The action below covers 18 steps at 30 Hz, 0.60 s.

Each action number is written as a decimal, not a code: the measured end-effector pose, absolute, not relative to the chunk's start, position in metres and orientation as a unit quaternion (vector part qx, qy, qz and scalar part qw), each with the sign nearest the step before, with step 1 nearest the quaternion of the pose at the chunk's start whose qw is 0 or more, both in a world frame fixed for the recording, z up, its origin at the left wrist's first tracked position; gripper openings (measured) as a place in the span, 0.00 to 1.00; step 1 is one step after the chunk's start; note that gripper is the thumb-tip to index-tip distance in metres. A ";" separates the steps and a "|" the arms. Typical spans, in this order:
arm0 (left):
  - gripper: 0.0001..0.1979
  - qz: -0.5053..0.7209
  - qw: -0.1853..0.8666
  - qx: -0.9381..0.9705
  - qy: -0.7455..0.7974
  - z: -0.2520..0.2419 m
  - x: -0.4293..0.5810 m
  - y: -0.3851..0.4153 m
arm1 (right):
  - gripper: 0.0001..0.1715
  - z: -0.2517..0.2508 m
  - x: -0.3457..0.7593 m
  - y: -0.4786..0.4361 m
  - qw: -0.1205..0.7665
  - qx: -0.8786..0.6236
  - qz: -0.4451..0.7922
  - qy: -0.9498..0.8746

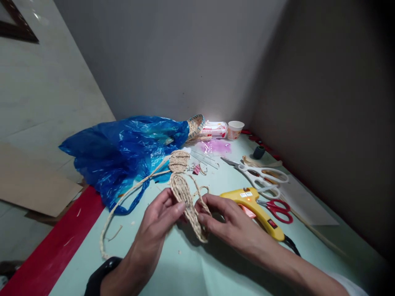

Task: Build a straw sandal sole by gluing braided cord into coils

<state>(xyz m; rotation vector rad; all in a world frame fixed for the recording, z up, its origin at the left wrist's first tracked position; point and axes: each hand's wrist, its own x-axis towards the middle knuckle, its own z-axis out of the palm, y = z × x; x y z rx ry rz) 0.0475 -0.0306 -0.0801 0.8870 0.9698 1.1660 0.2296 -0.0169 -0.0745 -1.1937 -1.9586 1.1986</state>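
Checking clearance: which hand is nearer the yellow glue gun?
Right. The right hand is close to the glue gun's front end; the left hand is farther off, across the braided piece.

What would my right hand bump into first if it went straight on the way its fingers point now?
Your right hand would most likely meet the coiled braided piece first; it's right at the fingertips, perhaps touching them. Just past it is your left hand, though depth there is unclear.
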 end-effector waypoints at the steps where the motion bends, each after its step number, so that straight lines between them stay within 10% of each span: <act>1: 0.13 0.525 0.636 0.373 0.426 -0.078 0.045 -0.029 | 0.09 -0.073 0.230 -0.018 0.258 -0.442 0.429 -0.744; 18: 0.17 0.494 0.574 0.428 0.493 -0.083 0.044 -0.037 | 0.14 -0.081 0.229 -0.019 0.411 -0.347 0.117 -0.835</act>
